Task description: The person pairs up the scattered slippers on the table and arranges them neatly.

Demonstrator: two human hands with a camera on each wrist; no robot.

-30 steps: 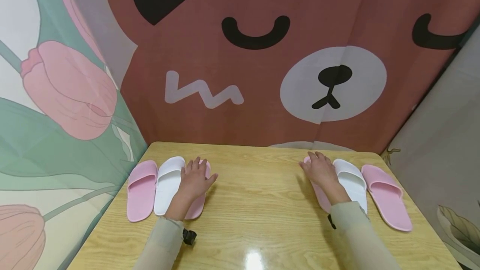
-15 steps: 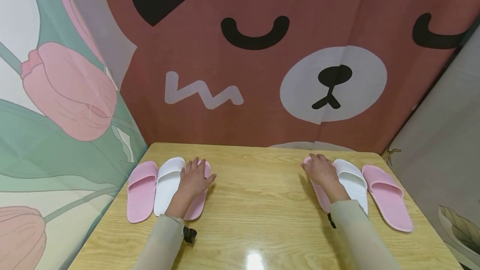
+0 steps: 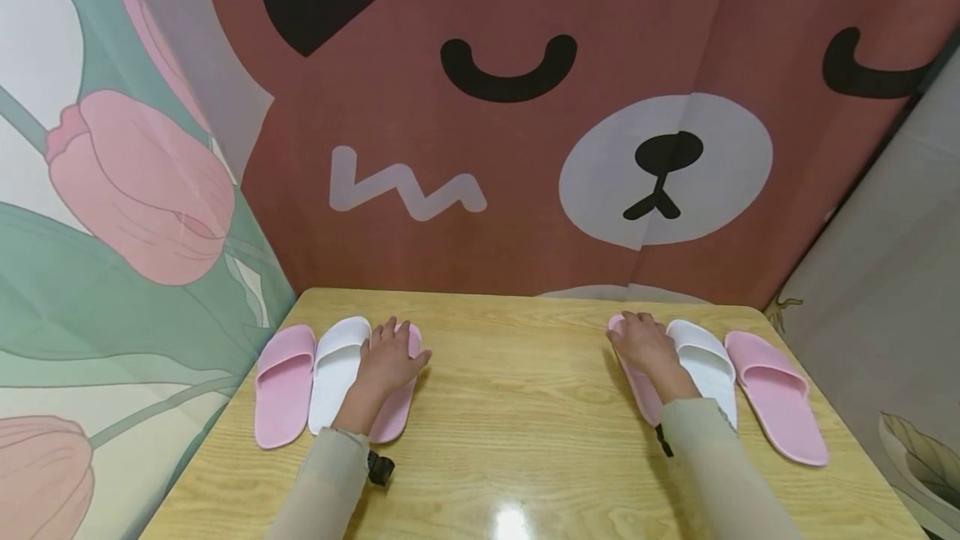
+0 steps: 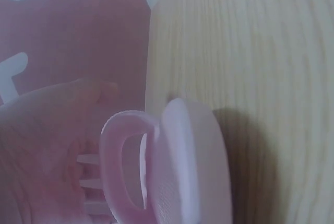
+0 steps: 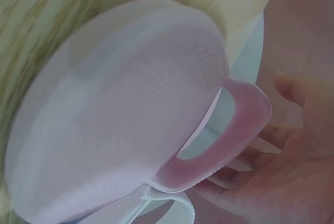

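In the head view my left hand [image 3: 390, 361], fingers spread, lies over the strap of a pink slipper [image 3: 393, 419], hiding most of it. The left wrist view shows that slipper [image 4: 201, 177] flat on the wooden table, the fingers just outside its raised strap [image 4: 112, 166]. My right hand [image 3: 647, 346] covers the strap of another pink slipper [image 3: 643, 394] on the far side. In the right wrist view its loosely bent fingers are beside that strap [image 5: 229, 145], not through it. White slippers [image 3: 327, 398] [image 3: 712, 377] lie beside each covered pink one.
Another pink slipper lies at each outer end, one on the left [image 3: 282, 407] and one on the right [image 3: 787, 419]. Between the two groups runs bare wooden tabletop [image 3: 510, 398]. A bear-print curtain [image 3: 517, 257] hangs along the back edge, with a tulip-print cloth [image 3: 150, 340] at left.
The right hand has shifted very slightly right and down over its slipper. The left hand and all the slippers stay in place; the head view has tilted a little.
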